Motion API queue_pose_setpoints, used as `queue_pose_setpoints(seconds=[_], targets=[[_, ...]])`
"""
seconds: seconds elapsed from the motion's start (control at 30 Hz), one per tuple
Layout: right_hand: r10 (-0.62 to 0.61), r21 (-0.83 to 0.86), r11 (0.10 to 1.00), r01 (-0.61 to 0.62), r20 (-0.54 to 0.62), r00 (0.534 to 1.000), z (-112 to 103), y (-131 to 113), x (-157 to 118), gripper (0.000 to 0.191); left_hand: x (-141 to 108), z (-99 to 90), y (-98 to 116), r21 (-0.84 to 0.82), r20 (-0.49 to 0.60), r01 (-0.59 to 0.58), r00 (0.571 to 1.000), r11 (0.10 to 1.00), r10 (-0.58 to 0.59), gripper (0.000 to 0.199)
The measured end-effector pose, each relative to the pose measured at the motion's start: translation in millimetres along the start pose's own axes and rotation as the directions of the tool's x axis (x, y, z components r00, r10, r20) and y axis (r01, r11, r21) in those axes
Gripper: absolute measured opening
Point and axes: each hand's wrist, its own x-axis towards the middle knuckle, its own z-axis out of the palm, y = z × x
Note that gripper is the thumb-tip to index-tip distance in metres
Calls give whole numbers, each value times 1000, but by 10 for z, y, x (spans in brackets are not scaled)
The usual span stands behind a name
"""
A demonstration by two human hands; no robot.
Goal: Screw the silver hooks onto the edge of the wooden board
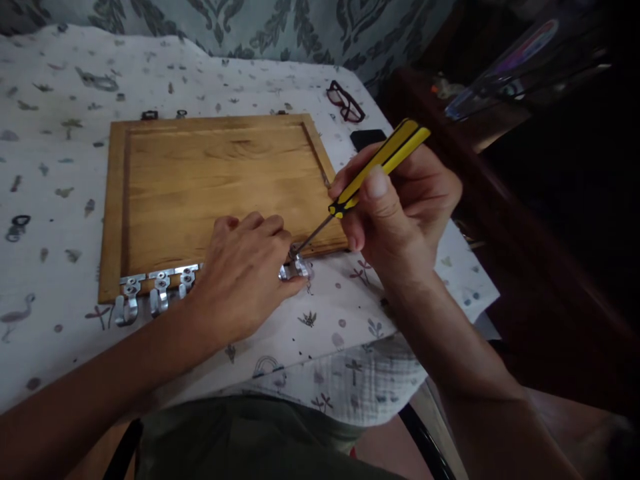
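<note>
The fingers (356,235) of the right hand (415,213) are closed around the yellow-and-black handle of a screwdriver (383,160), with the thumb laid along its upper side. The screwdriver is held at a slant, its thin shaft pointed down and to the left, and its tip is brought to the right end of a metal hook rail (161,283). Whether the tip is seated in a screw cannot be told.

The hook rail is set along the near edge of a framed wooden panel (220,180); three of its hooks are seen at the left, and more metal is shown at the right end. Its middle is covered by the left hand (245,270), which is laid knuckles up with bent fingers, the thumb stretched out beside the rightmost hook. The left fingertips are hidden, so how firmly anything is gripped there cannot be told.

The wooden panel is laid flat on a white printed cloth (50,200). Small dark fittings (149,115) are seen at its far edge. Beyond its far right corner, dark-framed glasses (345,103) are placed, and a flat black object (367,139) is partly covered by the right hand.
</note>
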Motion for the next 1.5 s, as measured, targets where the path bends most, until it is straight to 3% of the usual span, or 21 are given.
queue_pose_setpoints(seconds=[0.27, 0.43, 0.63, 0.93, 1.07, 1.3, 1.5], targets=[[28, -57, 998, -27, 15, 999, 13, -4, 15, 22, 13, -8, 5, 20, 25, 1, 1000, 1000, -1, 26], [42, -33, 999, -40, 55, 998, 13, -10, 21, 24, 1, 0, 0, 38, -8, -2, 1000, 999, 2, 25], [48, 110, 992, -61, 119, 992, 7, -8, 28, 15, 7, -10, 6, 16, 17, -6, 1000, 1000, 6, 28], [44, 73, 996, -60, 201, 979, -42, 12, 46, 18, 25, -34, 2, 12, 45, 3, 999, 1000, -4, 28], [16, 49, 999, -23, 137, 990, -37, 29, 28, 17, 18, -25, 7, 3, 48, 6, 999, 1000, -6, 28], [-30, -56, 998, 24, -122, 992, 38, 27, 7, 24, -1, -13, 6, -16, 20, 8, 1000, 1000, -7, 27], [-35, -33, 999, 33, -65, 997, 43, 55, -7, 19, 4, -7, -2, -20, 21, 1, 1000, 1000, 0, 28]])
